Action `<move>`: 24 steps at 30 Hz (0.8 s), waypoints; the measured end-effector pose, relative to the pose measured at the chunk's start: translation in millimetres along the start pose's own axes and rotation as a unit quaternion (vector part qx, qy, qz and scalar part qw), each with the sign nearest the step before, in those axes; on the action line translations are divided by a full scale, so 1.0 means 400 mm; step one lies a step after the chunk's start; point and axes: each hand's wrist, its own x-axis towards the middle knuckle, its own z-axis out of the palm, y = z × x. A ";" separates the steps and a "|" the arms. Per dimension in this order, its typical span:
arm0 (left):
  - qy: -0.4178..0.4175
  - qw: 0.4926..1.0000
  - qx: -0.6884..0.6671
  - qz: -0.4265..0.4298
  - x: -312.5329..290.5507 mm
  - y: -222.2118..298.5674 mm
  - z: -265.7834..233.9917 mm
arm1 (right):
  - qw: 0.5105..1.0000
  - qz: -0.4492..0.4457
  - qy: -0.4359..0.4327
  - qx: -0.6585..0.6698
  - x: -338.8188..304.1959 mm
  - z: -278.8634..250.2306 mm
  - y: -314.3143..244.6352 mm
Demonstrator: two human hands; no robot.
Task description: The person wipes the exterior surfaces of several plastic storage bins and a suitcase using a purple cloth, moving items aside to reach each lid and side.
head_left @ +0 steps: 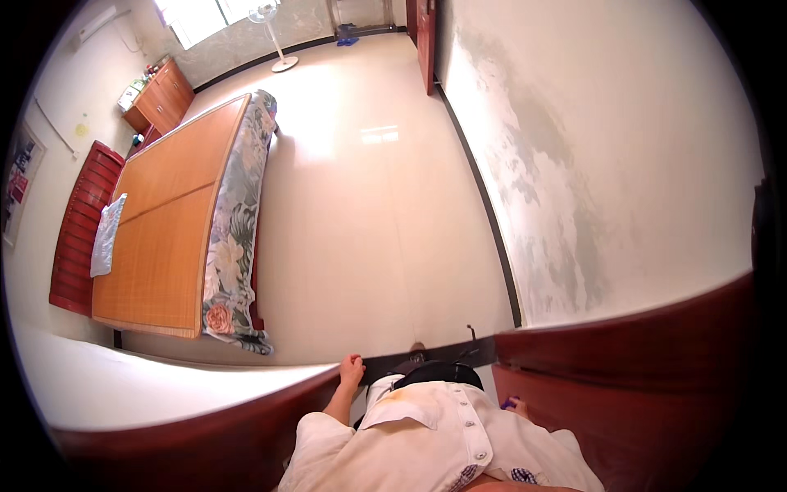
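Note:
My left hand (352, 371) hangs beside my body at the left edge of the doorway, next to the dark red door frame (287, 410). Its fingers are loosely curled, and no object shows in them. At my right side, my right hand (517, 406) is partly covered by my shirt and sleeve. A small purple thing (507, 403) shows at its closed fingers, too small to name. The dark red door (607, 402) stands close beside that hand. One of my shoes (417, 351) shows at the dark threshold.
Ahead lies a pale tiled floor (369, 230). A bed with an orange-brown mat (172, 221), floral sheet (234, 254) and red headboard (78, 234) stands left. Farther back are a wooden cabinet (164, 94) and a standing fan (284, 64). A peeling wall (557, 189) runs along the right.

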 end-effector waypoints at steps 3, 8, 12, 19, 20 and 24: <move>-0.028 0.999 -0.004 0.033 0.169 0.231 0.049 | 0.999 -0.024 -0.048 0.006 0.144 -0.024 -0.018; -0.030 0.999 -0.009 0.043 0.408 0.497 0.122 | 0.996 0.040 -0.074 -0.008 0.489 -0.126 -0.246; -0.042 0.999 0.014 0.029 0.553 0.573 0.171 | 0.996 0.015 -0.089 -0.013 0.796 -0.218 -0.415; -0.002 0.988 -0.014 -0.156 0.632 0.734 0.202 | 0.995 -0.063 -0.019 -0.071 1.378 -0.440 -1.086; -0.003 0.986 -0.001 -0.164 0.667 0.777 0.216 | 0.994 -0.086 -0.009 -0.065 1.474 -0.481 -1.161; 0.014 0.979 0.033 -0.199 0.831 0.963 0.272 | 0.989 -0.148 0.006 -0.021 1.788 -0.577 -1.569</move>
